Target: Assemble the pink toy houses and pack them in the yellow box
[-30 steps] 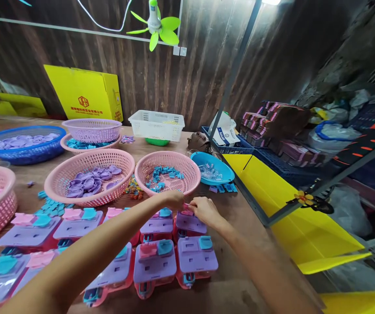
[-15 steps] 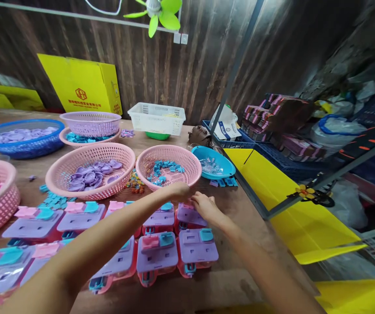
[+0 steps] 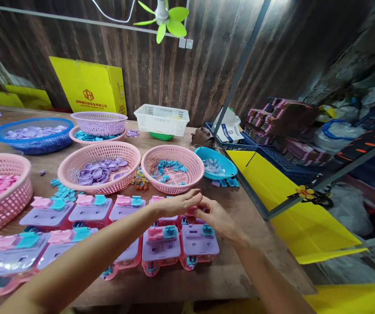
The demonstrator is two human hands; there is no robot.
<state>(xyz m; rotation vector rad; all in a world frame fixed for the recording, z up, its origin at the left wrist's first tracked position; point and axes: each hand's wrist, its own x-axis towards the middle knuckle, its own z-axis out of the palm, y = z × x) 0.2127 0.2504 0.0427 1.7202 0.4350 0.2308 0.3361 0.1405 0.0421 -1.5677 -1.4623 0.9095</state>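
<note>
My left hand (image 3: pixel 184 202) and my right hand (image 3: pixel 216 216) meet above the back right box of a group of purple-lidded boxes. My left fingers are pressed together, their undersides hidden. The right fingers and thumb are bent in a pinch against the left hand. A small pinkish patch shows between them, too hidden to name. Below is a purple-lidded box (image 3: pixel 199 245) bearing a teal clip and a bare slot. Beside it, another purple-lidded box (image 3: pixel 161 249) carries a pink clip (image 3: pixel 155 234) and a teal clip (image 3: pixel 170 232).
Behind the boxes stand a pink basket of teal parts (image 3: pixel 146 168), a pink basket of purple parts (image 3: pixel 63 168) and a teal bowl (image 3: pixel 233 168). At left is a pink basket of pink parts (image 3: pixel 24 196). A metal post (image 3: pixel 239 65) rises at the table's right edge.
The view has shifted, so the table's things appear farther right. My hands have come closer together and now overlap over the boxes at the right end.
</note>
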